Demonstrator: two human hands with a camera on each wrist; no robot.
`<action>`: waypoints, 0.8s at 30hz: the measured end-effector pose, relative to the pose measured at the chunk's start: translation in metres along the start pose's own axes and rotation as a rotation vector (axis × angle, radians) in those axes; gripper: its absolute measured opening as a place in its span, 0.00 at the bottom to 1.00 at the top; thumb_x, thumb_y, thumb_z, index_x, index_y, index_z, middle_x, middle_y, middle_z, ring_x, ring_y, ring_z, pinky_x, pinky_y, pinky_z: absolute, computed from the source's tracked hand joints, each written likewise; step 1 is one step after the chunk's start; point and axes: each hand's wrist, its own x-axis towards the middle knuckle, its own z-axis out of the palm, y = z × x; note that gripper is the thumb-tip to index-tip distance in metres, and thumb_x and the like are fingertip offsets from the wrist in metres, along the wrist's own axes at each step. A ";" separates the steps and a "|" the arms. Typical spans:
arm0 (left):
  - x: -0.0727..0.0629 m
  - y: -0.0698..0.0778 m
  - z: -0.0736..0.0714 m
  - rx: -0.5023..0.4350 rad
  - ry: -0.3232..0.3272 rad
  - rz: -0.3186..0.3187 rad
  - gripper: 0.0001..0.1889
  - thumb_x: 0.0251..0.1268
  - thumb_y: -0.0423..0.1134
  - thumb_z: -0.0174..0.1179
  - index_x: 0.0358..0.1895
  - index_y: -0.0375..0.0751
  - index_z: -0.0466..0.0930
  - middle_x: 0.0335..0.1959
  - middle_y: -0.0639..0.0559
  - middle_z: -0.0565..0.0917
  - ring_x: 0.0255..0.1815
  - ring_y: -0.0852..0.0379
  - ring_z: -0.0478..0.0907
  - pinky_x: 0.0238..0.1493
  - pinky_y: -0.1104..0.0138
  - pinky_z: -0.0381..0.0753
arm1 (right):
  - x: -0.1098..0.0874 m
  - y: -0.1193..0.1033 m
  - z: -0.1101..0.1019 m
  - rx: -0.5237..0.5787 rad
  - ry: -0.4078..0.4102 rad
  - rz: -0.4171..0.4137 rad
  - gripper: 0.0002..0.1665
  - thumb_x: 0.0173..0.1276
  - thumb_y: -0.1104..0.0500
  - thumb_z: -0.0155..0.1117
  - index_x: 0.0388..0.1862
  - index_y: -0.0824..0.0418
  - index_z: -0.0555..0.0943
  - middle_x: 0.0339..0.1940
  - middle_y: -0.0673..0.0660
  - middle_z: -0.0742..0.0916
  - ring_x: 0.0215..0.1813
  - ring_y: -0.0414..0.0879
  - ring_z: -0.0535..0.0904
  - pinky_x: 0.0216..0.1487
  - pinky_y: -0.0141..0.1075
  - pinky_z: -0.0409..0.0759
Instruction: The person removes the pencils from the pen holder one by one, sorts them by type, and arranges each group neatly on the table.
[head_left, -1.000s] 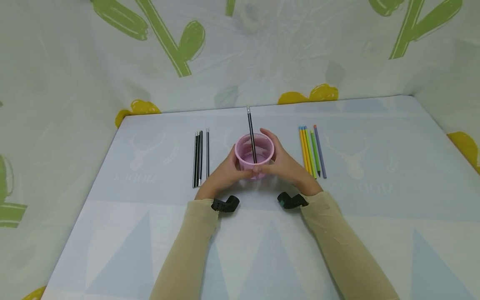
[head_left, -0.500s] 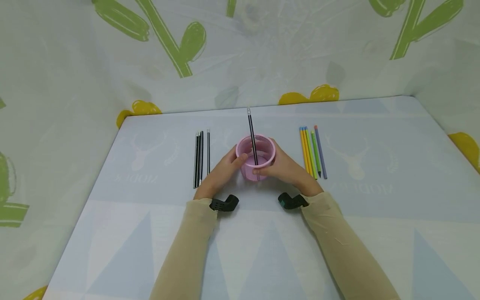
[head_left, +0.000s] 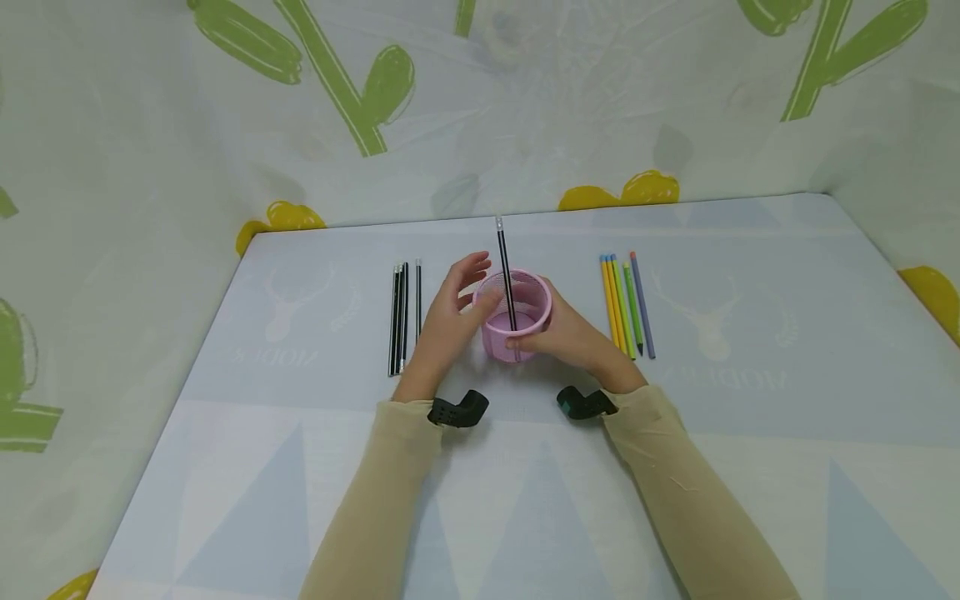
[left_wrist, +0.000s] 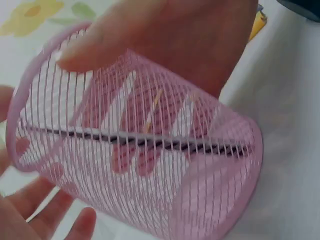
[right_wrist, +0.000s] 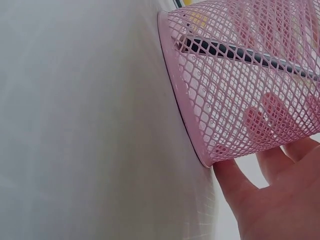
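Note:
A pink mesh pencil cup point(head_left: 497, 343) stands upright on the table in the head view. One black striped pencil point(head_left: 503, 250) leans inside it, rising well above the rim. My right hand point(head_left: 576, 335) holds the cup from the right, thumb across its front and fingers behind. Through the mesh point(right_wrist: 225, 100) those fingers show in the right wrist view. At the cup's left side is my left hand point(head_left: 444, 321), its fingers spread and fairly straight, thumb overlapping the rim. In the left wrist view, the left hand's fingers point(left_wrist: 47, 210) lie just outside the mesh.
Several black pencils point(head_left: 397, 321) lie in a row left of the cup, with a single black pencil point(head_left: 418, 292) beside them. To the right lie yellow pencils point(head_left: 609, 300), green pencils point(head_left: 632, 308) and a purple pencil point(head_left: 642, 308). A patterned cloth wall point(head_left: 525, 108) stands behind the table.
My left hand has loosened from the cup, its fingers lifting and spreading at the left side. The right hand has settled lower around the cup, which has shifted slightly.

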 end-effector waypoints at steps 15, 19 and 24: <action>0.002 -0.005 0.012 0.371 0.077 0.144 0.24 0.61 0.52 0.52 0.60 0.53 0.67 0.60 0.60 0.68 0.60 0.62 0.60 0.58 0.59 0.63 | 0.000 0.001 0.001 0.007 -0.019 -0.033 0.51 0.48 0.64 0.69 0.67 0.59 0.50 0.63 0.56 0.65 0.63 0.51 0.59 0.58 0.48 0.65; 0.003 -0.007 0.011 0.298 0.215 0.209 0.18 0.60 0.44 0.55 0.55 0.51 0.73 0.53 0.61 0.74 0.54 0.65 0.67 0.53 0.65 0.68 | 0.000 -0.001 0.001 -0.002 -0.013 -0.024 0.51 0.48 0.63 0.70 0.67 0.58 0.51 0.63 0.57 0.65 0.63 0.54 0.59 0.59 0.49 0.64; 0.003 -0.005 0.005 0.115 0.368 0.210 0.13 0.60 0.38 0.56 0.49 0.51 0.76 0.45 0.63 0.77 0.45 0.66 0.74 0.47 0.68 0.73 | 0.000 -0.002 0.001 -0.010 -0.007 -0.027 0.50 0.48 0.63 0.70 0.66 0.59 0.51 0.63 0.59 0.66 0.64 0.54 0.59 0.60 0.48 0.62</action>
